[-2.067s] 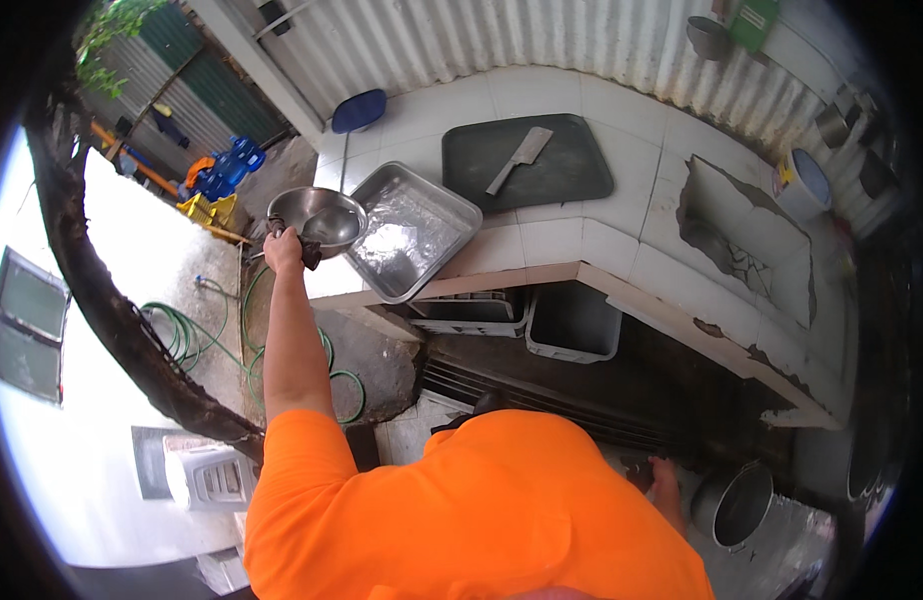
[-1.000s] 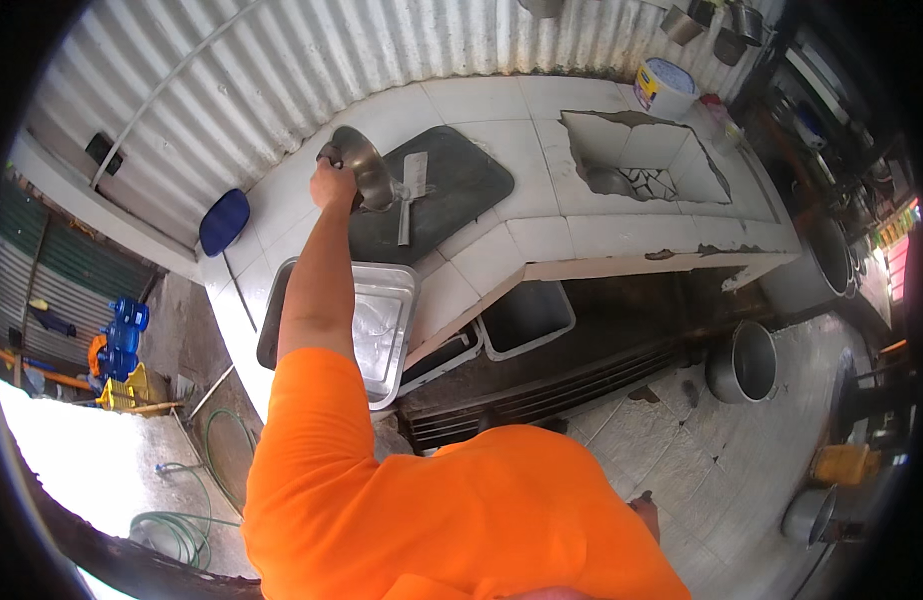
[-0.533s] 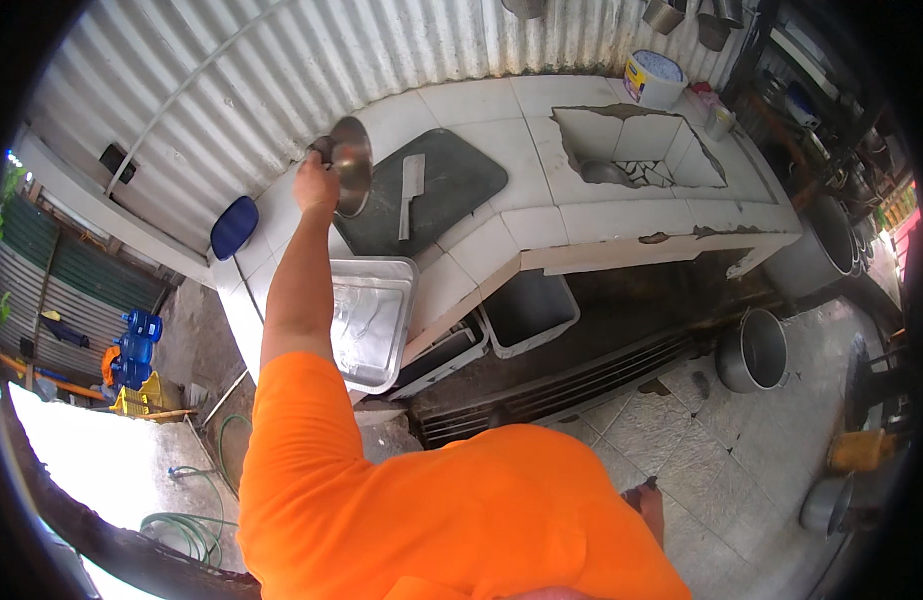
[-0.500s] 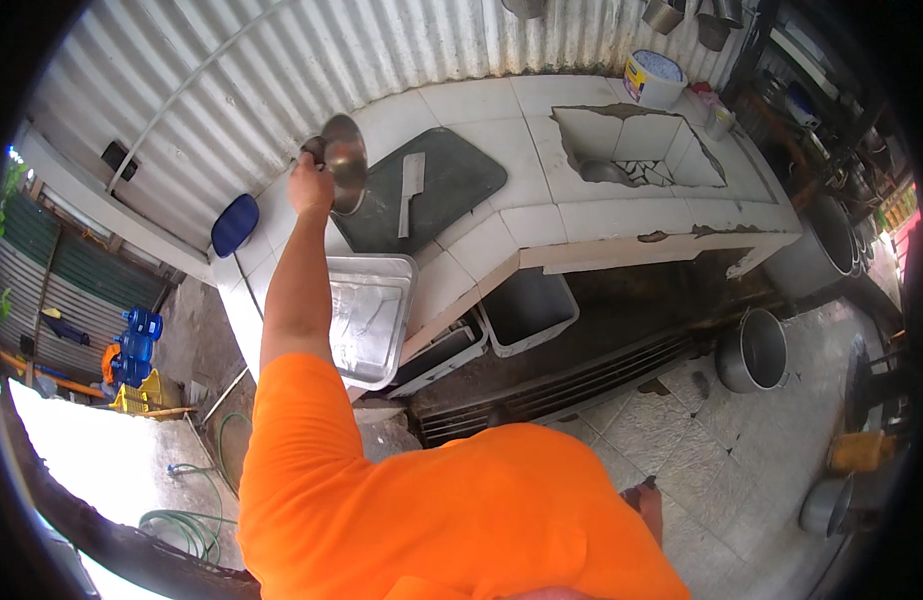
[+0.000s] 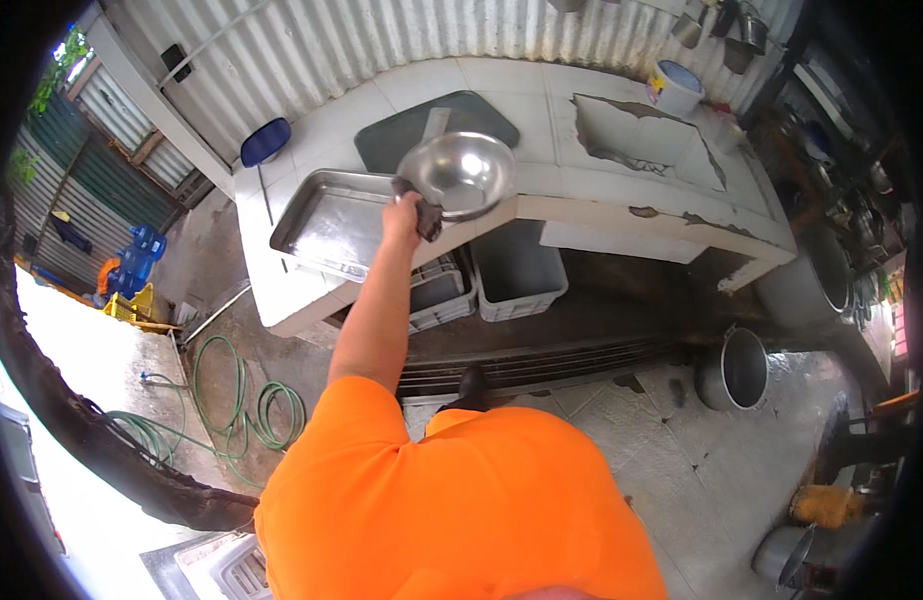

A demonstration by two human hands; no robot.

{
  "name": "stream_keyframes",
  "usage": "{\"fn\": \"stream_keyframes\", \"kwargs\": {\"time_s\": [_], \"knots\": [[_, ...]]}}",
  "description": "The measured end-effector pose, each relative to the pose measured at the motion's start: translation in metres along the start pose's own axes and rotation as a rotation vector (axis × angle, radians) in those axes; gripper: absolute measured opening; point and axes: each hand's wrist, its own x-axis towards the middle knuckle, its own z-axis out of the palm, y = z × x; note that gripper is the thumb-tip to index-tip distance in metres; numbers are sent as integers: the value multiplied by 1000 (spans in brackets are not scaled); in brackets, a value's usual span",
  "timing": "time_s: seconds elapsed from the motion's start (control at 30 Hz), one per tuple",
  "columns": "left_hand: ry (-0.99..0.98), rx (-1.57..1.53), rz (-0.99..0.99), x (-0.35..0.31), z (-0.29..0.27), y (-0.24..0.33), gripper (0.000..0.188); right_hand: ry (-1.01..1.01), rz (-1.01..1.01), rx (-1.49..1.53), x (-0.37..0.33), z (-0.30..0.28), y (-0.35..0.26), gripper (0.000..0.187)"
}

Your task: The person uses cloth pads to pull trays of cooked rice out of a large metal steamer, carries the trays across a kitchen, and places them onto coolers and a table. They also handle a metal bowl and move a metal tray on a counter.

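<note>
My left hand [image 5: 404, 220] is closed on the rim of a shiny metal bowl [image 5: 472, 172]. A dark, crumpled piece [image 5: 429, 217] that looks like a cloth is pinched between hand and rim. The bowl hangs over the front edge of the tiled counter, its hollow side in view. Behind it lies a dark grey cutting board [image 5: 377, 145] with a knife [image 5: 437, 122], partly hidden by the bowl. A rectangular metal tray [image 5: 332, 225] rests on the counter left of the bowl. My right hand is out of view.
The white tiled counter [image 5: 537, 180] holds a broken-edged sink [image 5: 622, 140], a white tub [image 5: 676, 88] and a blue dish [image 5: 266, 142]. Grey crates [image 5: 522, 275] stand underneath. A large pot [image 5: 732, 368] is on the floor at right; a green hose [image 5: 244, 400] lies at left.
My left hand has carried the bowl rightward and nearer, from beside the cutting board to the counter's front edge. My right hand has gone out of view.
</note>
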Motion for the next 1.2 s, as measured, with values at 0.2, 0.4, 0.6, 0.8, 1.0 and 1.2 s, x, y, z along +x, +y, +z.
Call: {"fn": "stream_keyframes", "kwargs": {"time_s": [0.2, 0.4, 0.6, 0.8, 1.0, 1.2], "knots": [[12, 1, -52, -47, 38, -81, 20, 95, -33, 5, -35, -57, -3, 13], [102, 54, -6, -26, 84, -111, 25, 227, 27, -8, -79, -71, -8, 15], [55, 93, 1, 16, 142, -135, 40, 238, 54, -30, -84, -49, -38, 15], [-146, 70, -71, 31, 118, -155, 48, 182, 49, -130, -69, -19, -85, 16], [-337, -36, -455, -58, -13, -146, 45, 87, 13, -276, -41, 7, -126, 17], [-343, -419, -518, -102, -100, -101, 52, 54, -119, -575, -10, 50, -183, 18]]}}
